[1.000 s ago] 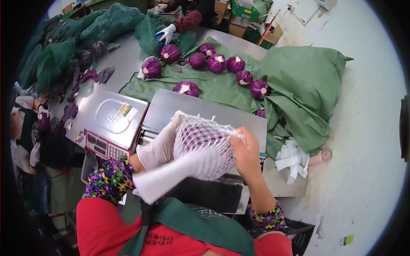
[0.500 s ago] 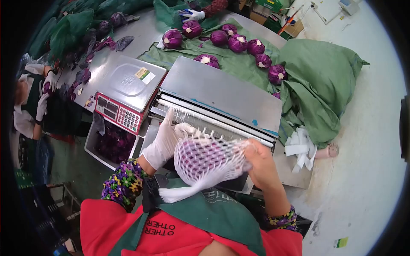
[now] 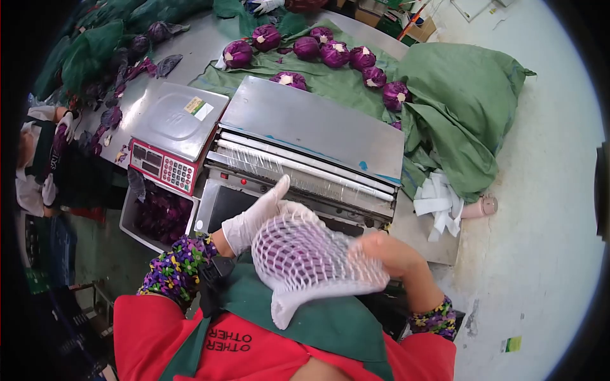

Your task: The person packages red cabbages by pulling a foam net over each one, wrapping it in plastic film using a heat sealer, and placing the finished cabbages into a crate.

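A red cabbage [image 3: 284,247] sits inside a white foam net sleeve [image 3: 311,263], held close to my green apron. My gloved left hand [image 3: 254,222] supports its upper left side, thumb raised and the other fingers partly hidden behind the net. On the other side my bare right hand [image 3: 387,254], slightly blurred, grips the stretched net with bent fingers. The net's bunched tail hangs below the cabbage. Just beyond my hands stands a film wrapping machine [image 3: 311,127] with white rollers and torn clear film along its front.
Left of the wrapper are a red-edged scale [image 3: 181,120] and a bin [image 3: 127,219] of cabbage leaves. Several red cabbages [image 3: 335,54] lie on green cloth at the back. White net sleeves [image 3: 438,200] are piled at right. A co-worker's gloved hand [image 3: 49,189] shows at far left.
Both hands and the netted cabbage have come down toward my apron, away from the wrapper. The net's tail now points more downward. My view has shifted a little.
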A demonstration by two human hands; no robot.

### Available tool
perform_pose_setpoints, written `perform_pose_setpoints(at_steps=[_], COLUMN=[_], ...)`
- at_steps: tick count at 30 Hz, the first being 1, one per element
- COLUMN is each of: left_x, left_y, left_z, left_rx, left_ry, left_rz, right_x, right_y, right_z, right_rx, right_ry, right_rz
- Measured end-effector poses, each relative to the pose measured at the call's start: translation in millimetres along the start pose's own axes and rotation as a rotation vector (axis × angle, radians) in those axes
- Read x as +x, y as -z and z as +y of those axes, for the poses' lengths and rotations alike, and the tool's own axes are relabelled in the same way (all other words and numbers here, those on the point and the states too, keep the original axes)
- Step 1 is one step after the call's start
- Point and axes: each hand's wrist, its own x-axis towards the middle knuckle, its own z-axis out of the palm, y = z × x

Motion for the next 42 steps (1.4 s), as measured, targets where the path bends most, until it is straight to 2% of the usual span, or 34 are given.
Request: perform_pose_setpoints(at_steps=[2, 3, 4, 5, 6, 8, 9, 10, 11, 12, 13, 14, 15, 16, 18, 20, 21, 22, 23, 24, 25, 26, 27, 28, 30, 32, 34, 36, 37, 38, 40, 41, 42], left_x=[7.3, 11.1, 15.6, 24.8, 28.5, 18.9, 8.8, -3.1, -14.2, -20.8, -19.7, -14.9, -11.8, -9.6, -11.9, -15.6, -14.7, -13.4, -11.5, -10.9, -14.0, -14.5, -12.6, 0.6, 42.2, 70.1, 85.0, 95.8, 98.0, 90.5, 66.1, 57.2, 41.4], left_y=[-1.7, -1.7, -0.3, 4.0, 4.1, -23.7, -24.3, -29.6, -39.4, -45.3, -45.0, -46.6, -49.6, -54.7, -72.2, -75.7, -75.5, -74.4, -72.6, -62.5, -61.4, -68.0, -72.3, -65.4, -81.2, -50.3, -38.9, -21.8, -11.2, -21.6, -55.6, -37.1, -20.5], left_z=[-11.2, -14.1, -17.7, -22.8, -24.4, -19.6, -15.3, -15.6, -19.1, -21.9, -18.9, -19.6, -20.6, -18.3, -10.9, -4.5, 0.0, 6.7, 15.5, 30.6, 43.3, 56.0, 66.4, 77.3, 101.0, 121.7, 139.5, 145.5, 144.4, 142.3, 138.1, 150.8, 157.7], left_rx=[0.148, 0.079, 0.012, 0.216, -0.386, 0.102, 0.079, 0.174, 0.254, 0.332, 0.195, 0.227, 0.162, 0.103, 0.107, 0.069, 0.071, 0.286, 0.508, 0.932, 0.892, 0.847, 0.989, 1.008, 0.881, 1.083, 0.981, 0.975, 1.039, 1.03, 1.028, 1.202, 1.511], left_ry=[0.06, 0.1, 0.144, 0.051, -0.002, -0.015, -0.033, -0.096, -0.163, -0.229, -0.174, -0.233, -0.276, -0.323, -0.356, -0.408, -0.415, -0.495, -0.567, -0.729, -0.92, -1.108, -1.036, -0.978, -0.698, -0.822, -0.771, -0.7, -0.77, -0.755, -0.687, -0.651, -0.722], left_rz=[0.087, 0.077, 0.067, 0.164, -0.169, 0.212, 0.1, 0.199, 0.253, 0.309, 0.402, 0.186, 0.202, 0.214, 0.189, 0.213, 0.213, 0.402, 0.588, 0.877, 0.881, 0.873, 0.713, 0.56, 0.617, 0.532, 0.488, 0.618, 0.591, 0.589, 0.625, 0.576, 0.58], right_x=[-4.1, 0.3, 5.9, 11.0, 49.5, 44.2, 35.6, 28.8, 32.4, 40.2, 48.4, 54.6, 72.7, 85.7, 58.3, 42.8, 42.1, 44.2, 52.7, 61.5, 67.8, 69.9, 79.9, 81.6, 121.3, 131.3, 151.0, 164.0, 166.4, 166.0, 144.1, 139.4, 131.8], right_y=[-2.5, -3.6, -4.6, -1.4, 38.8, 37.6, 27.3, 17.3, 16.9, 17.8, 16.6, 10.6, -11.6, -28.2, -55.4, -72.8, -74.8, -73.7, -62.6, -50.9, -39.1, -30.6, -13.2, -0.1, 42.0, 54.6, 77.9, 94.8, 103.7, 110.0, 106.4, 116.8, 124.5], right_z=[-8.6, -11.2, -14.4, -20.9, 3.2, 11.4, 17.4, 22.6, 26.5, 33.6, 42.0, 48.1, 43.0, 48.2, 16.6, 28.8, 30.7, 28.2, 31.9, 24.1, 7.7, -15.1, -32.9, -52.9, -64.1, -92.6, -95.9, -92.9, -87.6, -83.3, -87.0, -76.9, -67.6], right_rx=[-0.243, -0.233, -0.078, 0.074, 0.809, 0.588, 0.445, 0.301, 0.298, 0.16, 0.024, -0.111, 0.021, 0.033, 0.707, 0.874, 0.831, 0.863, 0.936, 0.999, 0.996, 0.949, 0.861, 0.76, 0.533, 0.274, 0.21, 0.159, 0.053, -0.052, -0.009, -0.22, -0.437], right_ry=[0.125, 0.126, 0.222, 0.322, 0.307, 0.261, 0.365, 0.463, 0.465, 0.404, 0.335, 0.26, 0.254, 0.404, 0.186, 0.141, 0.16, 0.168, 0.287, 0.413, 0.408, 0.437, 0.475, 0.449, 0.572, 0.428, 0.407, 0.37, 0.354, 0.332, 0.28, 0.342, 0.399], right_rz=[-0.368, -0.363, -0.296, -0.224, -0.902, -0.419, -0.312, -0.207, -0.21, -0.024, 0.16, 0.343, 0.452, 0.495, 0.188, 0.121, 0.182, 0.183, 0.085, -0.017, 0.068, 0.183, 0.235, 0.301, 0.46, 0.659, 0.653, 0.651, 0.709, 0.764, 0.71, 0.821, 0.926])
